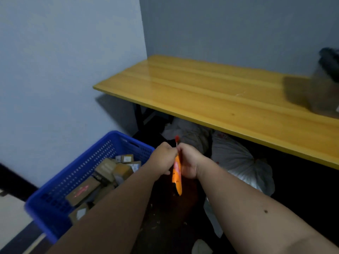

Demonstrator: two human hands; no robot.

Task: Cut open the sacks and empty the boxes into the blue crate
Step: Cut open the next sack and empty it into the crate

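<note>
Head view: left hand [163,158] and right hand [189,162] pressed close, both gripping an orange cutter [177,174]; blue crate [55,204] near left holding cardboard boxes [105,176]; tied sacks [236,160] farther right under the yellow table [211,88].

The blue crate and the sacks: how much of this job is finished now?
Partly done: the blue crate already holds many boxes. In hand: both the left hand and right hand grip an orange cutter. Left: at least two white sacks under the yellow table look tied.
</note>
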